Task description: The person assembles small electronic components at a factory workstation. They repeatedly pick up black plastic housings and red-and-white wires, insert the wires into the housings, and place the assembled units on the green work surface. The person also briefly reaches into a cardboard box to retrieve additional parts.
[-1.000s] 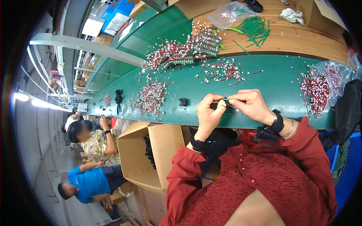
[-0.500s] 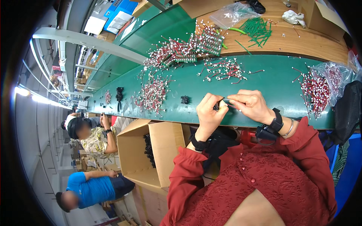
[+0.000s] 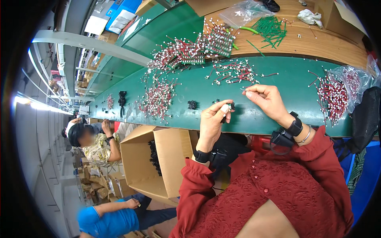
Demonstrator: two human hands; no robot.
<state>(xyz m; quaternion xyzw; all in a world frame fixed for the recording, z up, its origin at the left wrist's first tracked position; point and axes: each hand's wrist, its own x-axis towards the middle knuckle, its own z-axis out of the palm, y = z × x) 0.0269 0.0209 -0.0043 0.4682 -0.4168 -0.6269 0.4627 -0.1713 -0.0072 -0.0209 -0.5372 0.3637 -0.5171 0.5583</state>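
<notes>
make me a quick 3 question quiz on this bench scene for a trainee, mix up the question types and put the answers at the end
1. True or false: the left hand holds a small black part and is apart from the right hand.

2. What colour are the thin strips heaped on the wooden surface?
a) blue
b) green
c) yellow

3. Which of the wearer's hands is nearer the clear plastic bag at the right end of the green bench?

Key: 1. true; 2. b; 3. the right hand
</notes>
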